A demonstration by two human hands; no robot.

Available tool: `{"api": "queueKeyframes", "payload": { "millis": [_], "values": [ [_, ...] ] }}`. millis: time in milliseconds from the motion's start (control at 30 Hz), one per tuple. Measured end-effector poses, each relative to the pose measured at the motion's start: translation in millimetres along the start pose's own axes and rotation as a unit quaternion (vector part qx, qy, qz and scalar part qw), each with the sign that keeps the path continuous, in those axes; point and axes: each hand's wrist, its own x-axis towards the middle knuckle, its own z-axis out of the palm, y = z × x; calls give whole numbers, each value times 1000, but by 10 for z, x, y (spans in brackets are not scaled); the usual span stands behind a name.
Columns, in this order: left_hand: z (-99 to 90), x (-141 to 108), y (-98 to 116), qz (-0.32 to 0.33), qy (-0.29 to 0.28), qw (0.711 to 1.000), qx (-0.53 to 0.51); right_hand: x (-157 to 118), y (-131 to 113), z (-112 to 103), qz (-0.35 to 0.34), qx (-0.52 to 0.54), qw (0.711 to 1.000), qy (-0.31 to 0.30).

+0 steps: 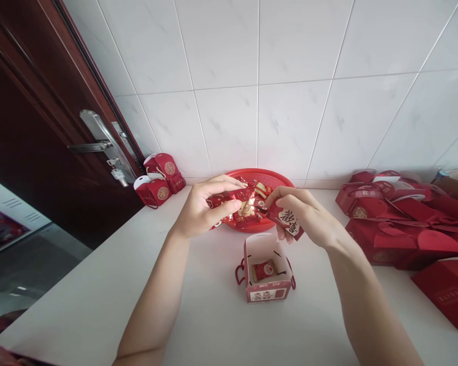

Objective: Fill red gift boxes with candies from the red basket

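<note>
The open box [269, 294] stands on the table [209, 315], at six o'clock from the red basket [273, 179]. Our left grip [202, 211] is clamped on a shiny packet [246, 211], our right grip [311, 216] on a lettered packet [289, 219]; loosened fingertips could drop either outside.

Left hand [209, 206]: grip closed on shiny foil packet [245, 195], above red mesh basket [278, 176]. Right hand [309, 211]: grip closed on labelled packet [289, 219], dark characters on pale ground, at basket's 4 o'clock edge. Open box [267, 296]: upright on white counter [213, 320], 6 o'clock of basket; one small packet [265, 270] inside. Paired boxes [156, 189]: 10 o'clock, near wall [221, 127]. Grouped red boxes [389, 239]: 2 to 3 o'clock.
</note>
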Motion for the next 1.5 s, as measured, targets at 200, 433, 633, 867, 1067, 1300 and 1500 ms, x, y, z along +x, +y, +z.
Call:
{"api": "queueKeyframes", "payload": {
  "millis": [200, 433, 633, 867, 1067, 1300, 1500],
  "values": [
    [5, -2, 5, 1, -5, 1000, 0, -4, 14, -37, -28, -35, 998, -39],
    [-12, -6, 32, 6, -3, 1000, 1, 0, 121, 48, -80, -116, 980, -138],
    [-29, -9, 49, 4, 1, 1000, 6, -6, 179, 103, -78, -196, 969, -129],
    [-40, -15, 45, 12, 8, 1000, 7, 34, 290, 159, -106, -231, 957, -141],
    [-10, -13, 17, 12, 0, 1000, -3, 50, 219, -23, -51, -230, 969, -68],
    [105, 12, -42, 14, -33, 999, -4, -19, 78, -161, -121, -106, 986, -45],
    [212, 11, -62, 37, -44, 998, -17, 19, 82, -81, -135, -78, 986, -68]
  ]
}}
